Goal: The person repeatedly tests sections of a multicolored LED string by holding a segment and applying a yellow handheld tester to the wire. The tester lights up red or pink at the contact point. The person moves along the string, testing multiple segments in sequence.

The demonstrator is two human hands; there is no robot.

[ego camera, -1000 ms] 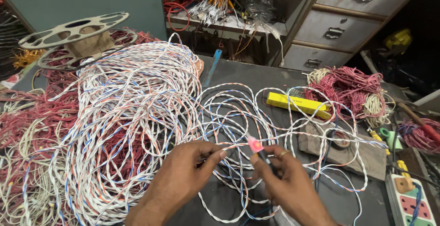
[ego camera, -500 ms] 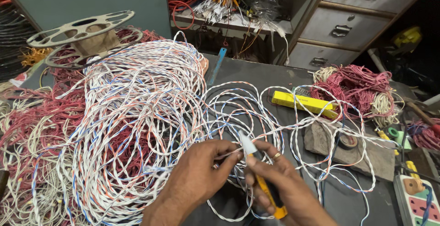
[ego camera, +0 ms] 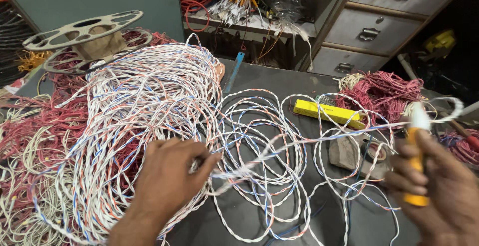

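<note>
Head view:
Left hand: closed, pinching twisted white wire at the edge of the wire heap.
Right hand: fist around yellow-handled tool, wire drawn taut between both hands.
Wire feel: likely light, springy, tangle-prone; grip near the pinch.
Counter: beyond the hands.

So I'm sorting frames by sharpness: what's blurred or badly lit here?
Head view: right hand and its yellow-handled tool smear with motion blur, as does the stretched wire; left hand and wire pile sharp; right background dark.
</note>
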